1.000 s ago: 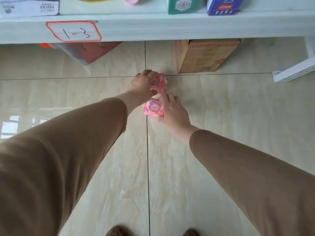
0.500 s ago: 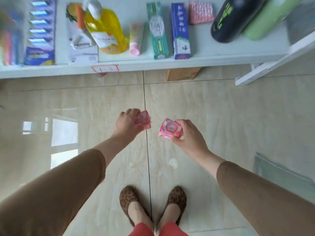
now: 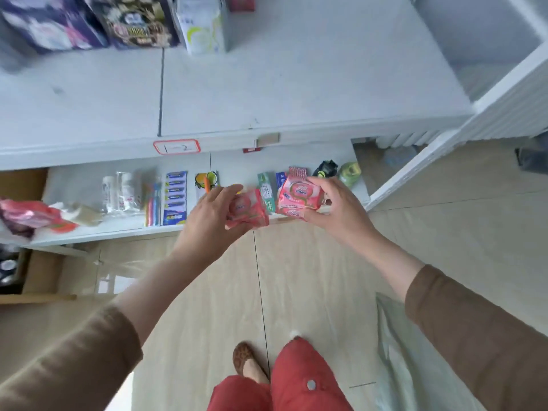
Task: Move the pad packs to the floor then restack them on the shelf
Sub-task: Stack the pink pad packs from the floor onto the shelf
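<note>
Nearest the camera: red trousers [image 3: 302, 378] and one leopard-print shoe [image 3: 243, 355] on a pale tiled floor [image 3: 207, 307], with a translucent greenish plastic sheet [image 3: 415, 366] lying on the floor toward the right edge. Brown sleeves [image 3: 480, 330] cover both forearms. Left hand [image 3: 207, 221]: raised above the floor, fingers curled round a pink pad pack [image 3: 247, 210], the pack partly hidden behind the fingers and somewhat blurred. Right hand [image 3: 338, 209]: raised alongside, thumb and fingers gripping a second pink pad pack [image 3: 298, 197], printed face toward the camera; the two packs are just beside each other, not touching. Both are held in the air in front of the front edge of the lower shelf [image 3: 89, 232]. Lower shelf, left to right: a crumpled pink wrapper [image 3: 29, 218] at the left end, clear wrapped bottles [image 3: 121, 192], toothbrushes [image 3: 152, 203], a blue blister card [image 3: 175, 197], toothpaste boxes [image 3: 267, 188], a black bottle [image 3: 325, 169] and a green bottle [image 3: 350, 173] near the right end. Upper shelf [image 3: 296, 84]: a red-bordered label [image 3: 176, 147] on its front edge, largely bare board, blurred dark packages [image 3: 89, 22] and a white box [image 3: 204, 25] along the back edge. Cardboard boxes [image 3: 35, 274] stand at the left on the floor.
</note>
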### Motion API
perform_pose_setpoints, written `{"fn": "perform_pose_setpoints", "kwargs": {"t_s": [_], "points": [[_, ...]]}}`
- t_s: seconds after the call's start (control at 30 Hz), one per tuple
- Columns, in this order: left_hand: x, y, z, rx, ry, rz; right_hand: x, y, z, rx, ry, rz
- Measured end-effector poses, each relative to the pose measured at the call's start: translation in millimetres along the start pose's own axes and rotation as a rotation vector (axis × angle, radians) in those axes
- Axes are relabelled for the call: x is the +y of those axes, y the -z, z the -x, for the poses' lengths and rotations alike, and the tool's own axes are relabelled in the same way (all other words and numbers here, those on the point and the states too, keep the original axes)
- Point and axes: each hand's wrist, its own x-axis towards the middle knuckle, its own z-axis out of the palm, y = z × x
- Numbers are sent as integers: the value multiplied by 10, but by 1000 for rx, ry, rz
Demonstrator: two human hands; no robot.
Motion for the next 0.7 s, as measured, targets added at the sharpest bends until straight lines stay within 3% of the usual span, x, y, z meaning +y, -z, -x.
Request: {"fn": "perform_pose_setpoints", "kwargs": {"t_s": [0.27,0.53,0.7], "points": [[425,1024,-719,130,-134,-155,-781,870,-901,115,106,33],[405,1130,-1912,112,-126,-244,-724,1118,-2574,87,171,44],[423,1121,-2587,107,-53,-220,-632,995,-3701,-29,162,17]]}}
